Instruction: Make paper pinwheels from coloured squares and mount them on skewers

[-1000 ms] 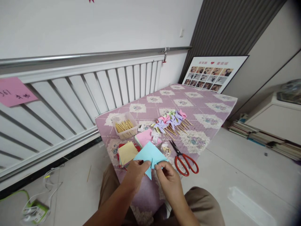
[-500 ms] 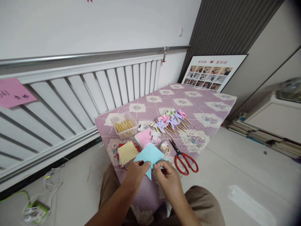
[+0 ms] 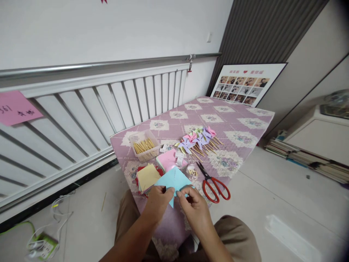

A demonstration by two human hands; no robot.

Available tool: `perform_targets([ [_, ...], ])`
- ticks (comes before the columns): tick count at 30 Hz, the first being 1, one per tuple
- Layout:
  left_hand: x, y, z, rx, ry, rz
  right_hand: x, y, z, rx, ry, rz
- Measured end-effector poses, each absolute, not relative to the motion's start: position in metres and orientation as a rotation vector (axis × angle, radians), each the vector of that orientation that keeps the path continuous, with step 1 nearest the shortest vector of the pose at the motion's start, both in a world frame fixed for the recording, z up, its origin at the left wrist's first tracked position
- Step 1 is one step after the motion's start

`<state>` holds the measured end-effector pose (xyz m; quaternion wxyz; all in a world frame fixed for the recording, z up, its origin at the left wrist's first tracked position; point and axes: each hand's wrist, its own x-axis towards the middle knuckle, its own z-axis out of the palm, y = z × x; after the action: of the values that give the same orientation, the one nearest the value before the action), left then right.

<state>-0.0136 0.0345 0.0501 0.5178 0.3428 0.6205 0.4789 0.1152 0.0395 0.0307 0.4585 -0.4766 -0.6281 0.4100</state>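
Observation:
Between my two hands is a square of light blue paper [image 3: 174, 178] with slits cut in from its corners. My left hand [image 3: 159, 200] grips its left side, thumb on top near the middle. The fingers of my right hand [image 3: 193, 202] pinch the paper's right part close to the centre. Just left of the paper lies a stack of yellow and red paper squares [image 3: 148, 176]. Behind it are pink paper squares [image 3: 167, 159]. A small round container [image 3: 192, 173] with tiny pale pieces stands beyond my right hand, and red-handled scissors [image 3: 214, 183] lie to its right.
A clear plastic box [image 3: 144, 145] of thin wooden sticks stands at the table's left. Several finished paper pinwheels [image 3: 197, 140] on sticks lie mid-table. A radiator [image 3: 109, 105] runs along the wall, and a photo board [image 3: 245, 85] leans at the far end.
The right part of the blue paper is now more covered by my right hand, whose fingers have shifted slightly left. The left hand stays almost still.

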Motion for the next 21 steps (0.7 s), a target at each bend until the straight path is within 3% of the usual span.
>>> perform_targets([
  [6, -0.029, 0.038, 0.047, 1.056, 1.526, 0.989, 0.136, 0.044, 0.032, -1.181, -1.238, 1.013],
  [13, -0.042, 0.043, 0.072, 1.454, 1.406, 0.721, 0.138, 0.049, 0.046, -1.085, -1.146, 1.665],
  [21, -0.047, 0.048, 0.087, 1.672, 1.343, 0.627, 0.123, 0.045, 0.046, -0.976, -0.864, 1.826],
])
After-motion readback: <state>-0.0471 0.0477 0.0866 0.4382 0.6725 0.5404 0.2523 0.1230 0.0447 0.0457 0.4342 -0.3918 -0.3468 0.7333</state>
